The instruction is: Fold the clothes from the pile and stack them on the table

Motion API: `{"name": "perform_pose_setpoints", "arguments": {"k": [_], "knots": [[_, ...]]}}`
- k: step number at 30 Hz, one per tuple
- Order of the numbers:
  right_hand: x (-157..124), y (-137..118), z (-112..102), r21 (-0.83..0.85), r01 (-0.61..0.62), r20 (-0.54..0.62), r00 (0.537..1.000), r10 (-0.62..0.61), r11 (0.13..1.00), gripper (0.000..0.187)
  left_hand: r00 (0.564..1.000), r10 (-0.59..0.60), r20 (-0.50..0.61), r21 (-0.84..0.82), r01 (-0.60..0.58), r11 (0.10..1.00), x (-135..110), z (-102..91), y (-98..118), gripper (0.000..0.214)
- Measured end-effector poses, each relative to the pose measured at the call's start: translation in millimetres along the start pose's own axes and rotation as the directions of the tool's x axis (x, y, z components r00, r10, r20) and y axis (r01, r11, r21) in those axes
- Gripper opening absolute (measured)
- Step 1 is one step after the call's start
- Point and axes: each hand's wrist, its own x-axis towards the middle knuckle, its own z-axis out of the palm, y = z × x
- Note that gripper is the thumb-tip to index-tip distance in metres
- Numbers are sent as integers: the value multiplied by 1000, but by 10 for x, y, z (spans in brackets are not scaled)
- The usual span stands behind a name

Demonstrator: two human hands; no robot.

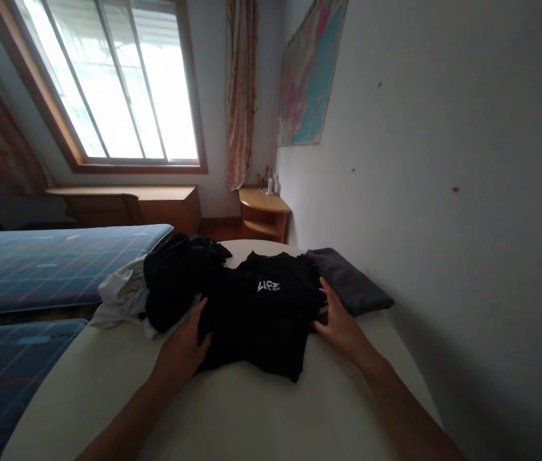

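A black T-shirt (263, 314) with the white word "LIFE" lies spread on a white bed (232, 416). My left hand (185, 342) rests flat on the shirt's left edge, fingers stretched out. My right hand (338, 317) lies on the shirt's right edge, fingers extended and pressing the cloth, beside a folded dark grey garment (352, 278). Neither hand holds anything lifted.
A heap of black and white clothes (155, 288) lies left of the shirt. Blue plaid mattresses (50, 262) stand at the left. A wall (443, 192) runs close along the right. A wooden corner shelf (263, 214), a desk and a window are at the far end.
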Motion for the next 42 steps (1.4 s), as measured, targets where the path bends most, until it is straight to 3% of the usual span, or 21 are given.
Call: {"name": "perform_pose_setpoints", "arguments": {"k": [3, 6, 8, 10, 14, 16, 18, 22, 25, 28, 32, 39, 42], "knots": [[30, -45, -22, 127, -62, -8, 998, 63, 990, 97, 999, -6, -34, -78, 3, 997, 23, -49, 18, 43], [72, -114, -94, 183, -61, -210, 973, 99, 981, 86, 983, 28, -179, -179, -61, 982, 66, -97, 23, 20], [100, -134, -134, 161, -18, -374, 924, 78, 987, 73, 971, 53, -232, -209, -103, 972, 90, -105, 6, 20], [116, -120, -144, 108, 14, -439, 898, 35, 994, 63, 971, 90, -219, -213, -138, 967, 102, -76, -30, 26], [92, -89, -118, -102, -103, -337, 940, 63, 989, 64, 975, 151, -161, -156, -176, 972, 93, 56, -125, 41], [56, -123, -111, -232, -235, -233, 956, 180, 944, 62, 975, 175, -136, -122, -192, 974, 78, 110, -154, 49], [15, -178, -106, -339, -332, -138, 943, 302, 880, 60, 974, 203, -104, -95, -213, 972, 60, 135, -165, 57], [-34, -209, -75, -416, -305, -37, 947, 319, 857, 71, 972, 223, -66, -61, -227, 972, 35, 128, -173, 67], [-7, -148, -68, -282, -282, -46, 959, 280, 917, 74, 974, 216, -61, -73, -220, 973, 47, 110, -191, 66], [56, -123, -98, 18, -226, -210, 951, 225, 974, 71, 974, 216, -69, -119, -223, 967, 87, 78, -199, 61], [112, -183, -150, 310, -63, -406, 893, 192, 949, 54, 975, 165, -149, -208, -194, 959, 142, 2, -184, 50], [105, -223, -251, 460, -53, -561, 756, 337, 886, 45, 983, -89, -159, -363, 26, 932, 170, -102, -168, 38], [105, -191, -239, 386, -79, -521, 803, 288, 919, 42, 983, -104, -152, -361, 43, 932, 169, -102, -149, 35]]}}
